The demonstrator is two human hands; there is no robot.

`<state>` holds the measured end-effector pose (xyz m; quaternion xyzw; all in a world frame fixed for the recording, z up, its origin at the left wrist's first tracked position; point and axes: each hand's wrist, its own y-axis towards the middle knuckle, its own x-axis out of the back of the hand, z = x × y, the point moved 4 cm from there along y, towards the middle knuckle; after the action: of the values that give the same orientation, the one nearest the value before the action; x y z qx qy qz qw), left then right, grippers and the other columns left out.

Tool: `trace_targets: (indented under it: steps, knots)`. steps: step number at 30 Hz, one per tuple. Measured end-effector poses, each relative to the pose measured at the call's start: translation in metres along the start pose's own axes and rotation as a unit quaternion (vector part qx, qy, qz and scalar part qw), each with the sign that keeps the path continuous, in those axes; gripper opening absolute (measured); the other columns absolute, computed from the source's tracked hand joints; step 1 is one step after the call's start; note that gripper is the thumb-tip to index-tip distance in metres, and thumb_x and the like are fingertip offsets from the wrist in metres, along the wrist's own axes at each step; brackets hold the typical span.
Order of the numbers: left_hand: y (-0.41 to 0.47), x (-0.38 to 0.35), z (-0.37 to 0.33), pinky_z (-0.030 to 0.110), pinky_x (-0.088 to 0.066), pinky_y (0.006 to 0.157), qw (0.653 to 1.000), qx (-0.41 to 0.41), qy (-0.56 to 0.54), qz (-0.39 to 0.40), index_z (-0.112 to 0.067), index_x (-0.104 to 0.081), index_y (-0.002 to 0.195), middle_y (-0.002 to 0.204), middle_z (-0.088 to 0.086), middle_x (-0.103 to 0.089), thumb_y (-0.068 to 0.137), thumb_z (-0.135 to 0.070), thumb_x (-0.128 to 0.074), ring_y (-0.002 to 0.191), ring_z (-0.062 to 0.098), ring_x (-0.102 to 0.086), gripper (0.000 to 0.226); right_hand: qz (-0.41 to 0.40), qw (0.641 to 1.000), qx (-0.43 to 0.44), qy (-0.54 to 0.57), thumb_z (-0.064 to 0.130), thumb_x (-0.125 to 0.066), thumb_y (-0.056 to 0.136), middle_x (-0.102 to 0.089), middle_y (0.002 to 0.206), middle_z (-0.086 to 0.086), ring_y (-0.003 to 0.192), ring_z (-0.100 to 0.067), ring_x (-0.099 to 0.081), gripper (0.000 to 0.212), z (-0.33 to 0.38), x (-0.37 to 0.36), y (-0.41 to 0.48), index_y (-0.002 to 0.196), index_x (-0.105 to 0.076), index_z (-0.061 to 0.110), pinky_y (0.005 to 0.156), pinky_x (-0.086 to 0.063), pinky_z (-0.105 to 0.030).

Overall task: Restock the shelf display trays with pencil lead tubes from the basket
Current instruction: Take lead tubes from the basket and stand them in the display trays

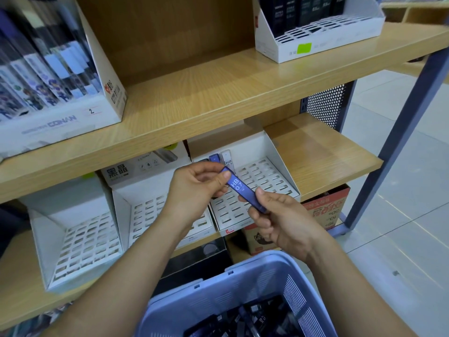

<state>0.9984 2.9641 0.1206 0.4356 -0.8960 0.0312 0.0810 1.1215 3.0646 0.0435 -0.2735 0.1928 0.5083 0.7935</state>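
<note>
Both hands hold one blue plastic pencil lead tube (243, 189), printed "HB 0.7", in the air in front of the white slotted cardboard display tray (268, 175) on the lower wooden shelf (323, 152). The left hand (198, 184) pinches the upper end of the tube with thumb and fingers. The right hand (279, 216) grips the lower end with curled fingers. A few tubes (215, 158) stand in the back left corner of this tray. Below the arms is the pale blue plastic basket (245, 272), with dark tubes lying inside.
</note>
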Motion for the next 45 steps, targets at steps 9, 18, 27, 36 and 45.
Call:
trace_targets:
  steps: [9, 18, 27, 36, 45]
  knots:
    - [0.015, 0.025, -0.022, 0.023, -0.053, 0.084, 0.985, -0.078, 0.102, -0.113, -0.029, -0.068, 0.087, 0.087, -0.008, -0.071, 0.085, -0.015, -0.070, 0.084, 0.012, -0.068, 0.014, -0.204, 0.909, 0.135, -0.338, 0.023, -0.066, 0.092, -0.072, 0.095, 0.006, 0.093, -0.009, -0.065, 0.010, 0.015, 0.014, 0.004, 0.099, -0.073, 0.019, 0.080, -0.050, -0.019]
    - [0.051, 0.010, -0.009, 0.014, -0.045, 0.082, 0.943, -0.100, 0.310, -0.066, -0.022, -0.072, 0.108, 0.091, -0.012, -0.065, 0.089, -0.020, -0.066, 0.083, 0.003, -0.059, 0.020, -0.187, 0.701, 0.149, -0.672, 0.042, -0.066, 0.089, -0.044, 0.150, -0.007, 0.144, -0.025, -0.027, 0.048, 0.001, 0.014, 0.004, 0.133, -0.060, 0.023, 0.119, -0.023, -0.039]
    - [0.061, 0.005, 0.002, 0.016, -0.043, 0.078, 0.920, -0.106, 0.377, -0.028, -0.023, -0.072, 0.109, 0.100, -0.006, -0.071, 0.088, -0.025, -0.067, 0.085, 0.006, -0.059, 0.022, -0.185, 0.700, 0.155, -0.672, 0.041, -0.066, 0.090, -0.039, 0.154, -0.003, 0.148, -0.021, -0.020, 0.046, -0.001, 0.016, 0.002, 0.133, -0.060, 0.026, 0.121, -0.018, -0.037]
    - [0.064, 0.004, -0.003, 0.009, -0.034, 0.073, 0.897, -0.136, 0.419, -0.034, -0.017, -0.072, 0.107, 0.102, -0.001, -0.067, 0.092, -0.014, -0.061, 0.092, 0.014, -0.060, 0.019, -0.186, 0.695, 0.159, -0.677, 0.042, -0.064, 0.090, -0.037, 0.155, -0.001, 0.148, -0.019, -0.019, 0.046, -0.002, 0.017, 0.001, 0.134, -0.059, 0.028, 0.122, -0.015, -0.037]
    - [0.051, 0.004, 0.005, 0.022, -0.016, 0.112, 0.810, -0.166, 0.549, 0.118, -0.020, -0.037, 0.145, 0.155, -0.001, -0.029, 0.103, -0.034, -0.032, 0.142, 0.016, -0.022, 0.045, -0.187, 0.689, 0.166, -0.680, 0.041, -0.065, 0.090, -0.039, 0.154, -0.001, 0.148, -0.021, -0.021, 0.044, -0.003, 0.018, 0.003, 0.132, -0.061, 0.028, 0.121, -0.018, -0.038]
